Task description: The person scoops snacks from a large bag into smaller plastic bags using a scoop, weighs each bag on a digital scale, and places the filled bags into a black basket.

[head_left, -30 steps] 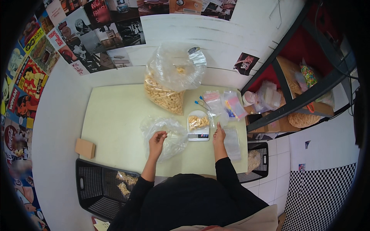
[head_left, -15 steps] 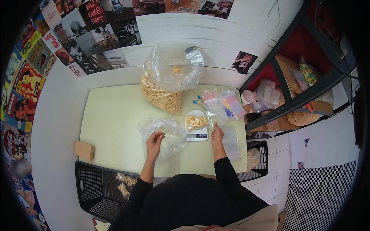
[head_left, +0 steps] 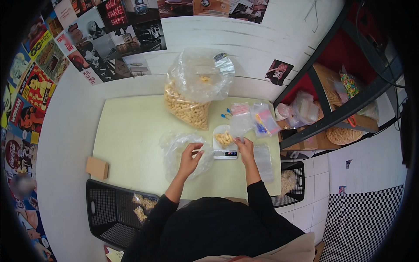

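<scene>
A small clear bag of yellow snack puffs (head_left: 223,139) rests on a white kitchen scale (head_left: 219,157) with a dark display panel. My right hand (head_left: 246,150) is closed in a pinch on the bag's right end. To the left, my left hand (head_left: 190,159) is open, thumb and fingers apart and holding nothing. It hovers over a crumpled clear plastic bag (head_left: 174,142) lying on the table. Behind these stands a big clear bag of snack puffs (head_left: 187,109), its loose top puffed up against the wall.
Blue-handled scissors (head_left: 226,114), small clear packets (head_left: 241,114) and bags with colourful contents (head_left: 266,122) lie at the back right. Flat clear bags (head_left: 262,163) are near the right edge. A brown box (head_left: 97,168) sits left. Below it, a black basket (head_left: 102,214) holds filled bags.
My right hand has moved left and pinched the end of the small snack bag. My left hand has shifted right, its fingers spreading from a near pinch. The view has shifted slightly.
</scene>
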The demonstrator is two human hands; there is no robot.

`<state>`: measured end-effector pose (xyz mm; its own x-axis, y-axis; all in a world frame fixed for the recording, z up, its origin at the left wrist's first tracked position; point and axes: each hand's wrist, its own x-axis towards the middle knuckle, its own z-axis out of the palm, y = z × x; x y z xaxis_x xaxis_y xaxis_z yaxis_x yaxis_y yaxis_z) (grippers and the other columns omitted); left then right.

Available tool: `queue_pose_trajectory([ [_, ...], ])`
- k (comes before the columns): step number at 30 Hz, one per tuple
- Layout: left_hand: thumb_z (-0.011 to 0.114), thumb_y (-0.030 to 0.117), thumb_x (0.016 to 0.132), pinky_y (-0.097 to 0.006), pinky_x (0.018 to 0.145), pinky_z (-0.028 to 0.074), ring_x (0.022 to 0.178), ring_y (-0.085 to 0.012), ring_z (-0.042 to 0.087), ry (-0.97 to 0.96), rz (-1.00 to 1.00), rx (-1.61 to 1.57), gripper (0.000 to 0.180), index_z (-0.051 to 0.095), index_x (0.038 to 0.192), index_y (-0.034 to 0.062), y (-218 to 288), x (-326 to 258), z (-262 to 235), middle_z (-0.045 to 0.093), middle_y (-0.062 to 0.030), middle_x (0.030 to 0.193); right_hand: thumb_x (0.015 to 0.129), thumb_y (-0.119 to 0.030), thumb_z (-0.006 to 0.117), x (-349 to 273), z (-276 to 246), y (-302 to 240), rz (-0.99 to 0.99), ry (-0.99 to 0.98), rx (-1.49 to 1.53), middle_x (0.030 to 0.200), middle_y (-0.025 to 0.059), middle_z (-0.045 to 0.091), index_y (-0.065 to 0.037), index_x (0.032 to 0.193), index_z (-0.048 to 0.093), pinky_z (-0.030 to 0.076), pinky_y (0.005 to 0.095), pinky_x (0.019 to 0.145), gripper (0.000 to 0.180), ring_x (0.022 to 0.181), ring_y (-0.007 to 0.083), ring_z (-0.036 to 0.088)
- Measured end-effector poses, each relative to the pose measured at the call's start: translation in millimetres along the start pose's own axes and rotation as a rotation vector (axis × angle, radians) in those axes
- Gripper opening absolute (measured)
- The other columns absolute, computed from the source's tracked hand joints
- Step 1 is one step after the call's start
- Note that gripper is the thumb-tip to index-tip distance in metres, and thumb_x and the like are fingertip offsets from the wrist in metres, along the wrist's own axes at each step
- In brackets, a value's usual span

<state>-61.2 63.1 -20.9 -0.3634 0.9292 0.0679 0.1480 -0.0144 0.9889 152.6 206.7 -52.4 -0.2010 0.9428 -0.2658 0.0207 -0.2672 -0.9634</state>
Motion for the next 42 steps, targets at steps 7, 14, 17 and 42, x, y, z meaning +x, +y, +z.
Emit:
queue_pose_trajectory([
  [7, 0.078, 0.016, 0.077, -0.032, 0.088, 0.048, 0.098, -0.0215, 0.061, -0.101, 0.238, 0.161, 0.046, 0.060, 0.116, 0.0013, 43, 20, 16, 0.063, -0.0081, 0.109, 0.081, -0.017, 0.072, -51, 8, -57, -0.202, -0.343, -0.425, 0.072, 0.0000, 0.062, 0.003, 0.086, 0.067, 0.044, 0.0254, 0.063, 0.021, 0.066, 0.0078, 0.053],
  [14, 0.077, 0.010, 0.077, -0.026, 0.075, 0.051, 0.081, -0.0107, 0.063, -0.314, -0.174, -0.178, 0.023, 0.067, 0.094, -0.0015, 34, -1, -5, 0.069, -0.0059, 0.088, 0.080, -0.020, 0.074, -78, 27, -59, -0.186, -0.437, -0.290, 0.071, -0.0002, 0.061, 0.003, 0.087, 0.068, 0.044, 0.0260, 0.063, 0.025, 0.065, 0.0078, 0.051],
  [17, 0.076, 0.010, 0.078, -0.026, 0.071, 0.051, 0.077, -0.0098, 0.063, -0.228, -0.166, -0.108, 0.015, 0.069, 0.084, -0.0012, 30, -18, -12, 0.069, -0.0068, 0.083, 0.079, -0.021, 0.074, -93, 37, -61, -0.125, -0.436, -0.358, 0.070, 0.0004, 0.062, 0.002, 0.086, 0.069, 0.043, 0.0263, 0.061, 0.025, 0.064, 0.0080, 0.051],
  [42, 0.069, 0.004, 0.082, -0.023, 0.065, 0.043, 0.071, -0.0089, 0.054, 0.747, -0.117, 0.390, 0.008, 0.068, 0.086, -0.0033, 28, -232, -239, 0.058, -0.0016, 0.077, 0.095, -0.021, 0.054, -131, -54, 13, 0.006, -0.086, 0.073, 0.084, 0.0020, 0.061, -0.003, 0.110, 0.058, 0.044, 0.0214, 0.067, 0.024, 0.072, 0.0082, 0.055],
])
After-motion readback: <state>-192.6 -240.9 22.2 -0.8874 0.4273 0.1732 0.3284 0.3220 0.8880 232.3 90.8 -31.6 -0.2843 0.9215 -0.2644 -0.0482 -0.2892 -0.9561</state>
